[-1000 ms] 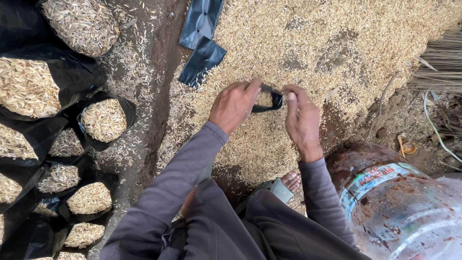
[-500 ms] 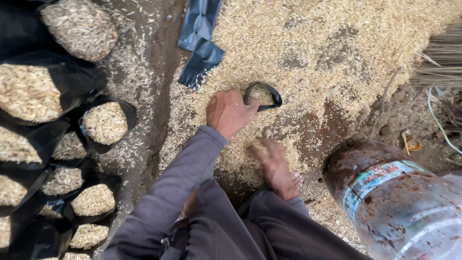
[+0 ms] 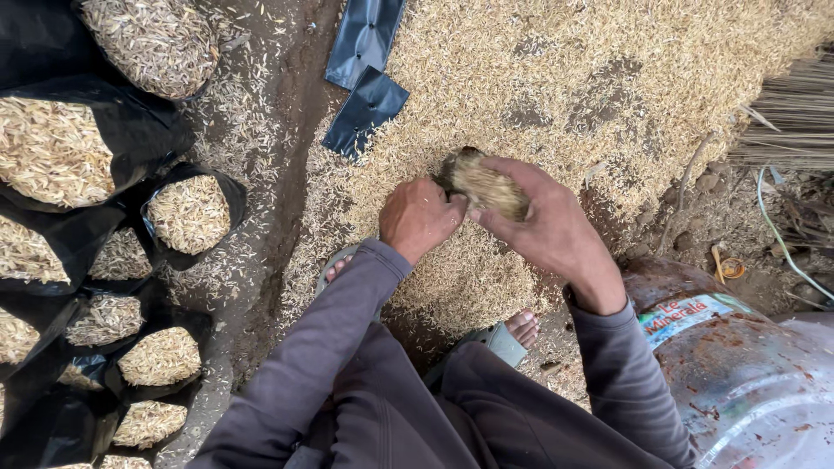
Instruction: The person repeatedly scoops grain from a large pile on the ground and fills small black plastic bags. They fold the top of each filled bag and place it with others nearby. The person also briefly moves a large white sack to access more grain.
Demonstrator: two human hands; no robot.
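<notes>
One view only was supplied, so no overlap between views could be assessed. The head-worn camera looked steeply down from above the squatting person, close to the work. The left hand (image 3: 420, 217) and right hand (image 3: 543, 221) sat near frame centre. The rice husk pile (image 3: 608, 78) filled the upper frame, black grow bags (image 3: 187, 213) the left edge, and a large plastic bottle (image 3: 738, 373) the lower right corner.

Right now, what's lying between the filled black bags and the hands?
In the head view, dark bare soil strewn with husks separates the filled bags from the left hand.
</notes>
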